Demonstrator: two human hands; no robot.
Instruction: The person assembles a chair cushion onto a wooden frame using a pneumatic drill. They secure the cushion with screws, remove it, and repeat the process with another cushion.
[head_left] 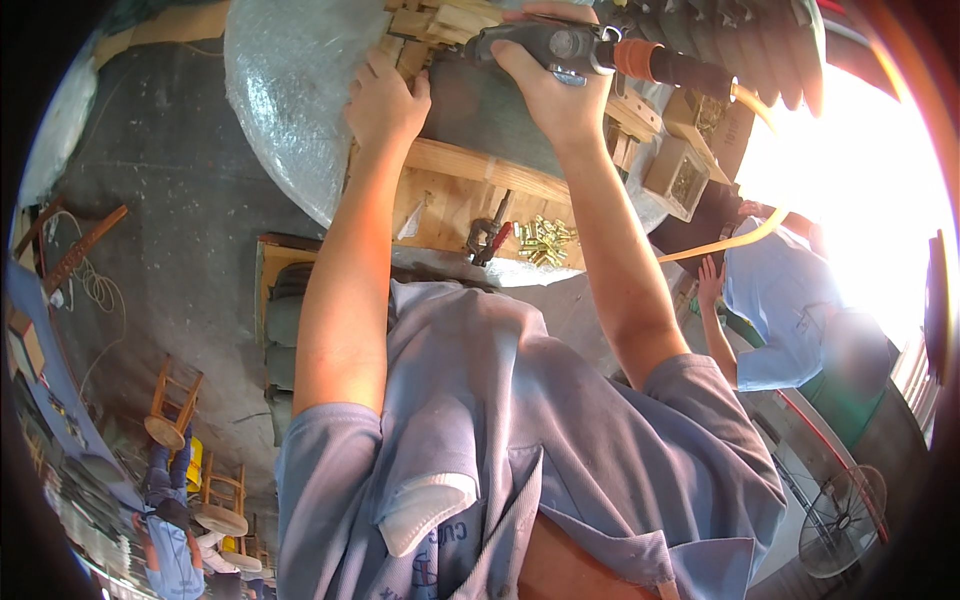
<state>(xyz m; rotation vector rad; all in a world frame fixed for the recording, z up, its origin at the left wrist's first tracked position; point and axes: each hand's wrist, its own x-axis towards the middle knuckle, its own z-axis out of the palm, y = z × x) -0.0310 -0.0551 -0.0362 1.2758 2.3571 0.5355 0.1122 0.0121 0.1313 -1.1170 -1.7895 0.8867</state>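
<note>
My right hand (560,100) is wrapped round a dark grey air tool (560,45) with an orange-brown coupling, its nose pointing left toward small wooden pieces (445,22). At the left edge of the same work, my left hand (388,110) has its fingers and thumb on either side of a pale wooden piece (411,60). Both forearms reach over a wooden ledge (440,205). On this ledge lie a dark clamp (487,238) with a red part and a heap of small brass-coloured metal fittings (543,240).
A yellow hose (735,240) loops at the right. Beside it stand wooden boxes (680,178). A co-worker in a light blue shirt (785,300) is close on the right, near a bicycle wheel (843,520). Plastic-wrapped material (280,110) rims the bench; wooden stools (172,400) stand at lower left.
</note>
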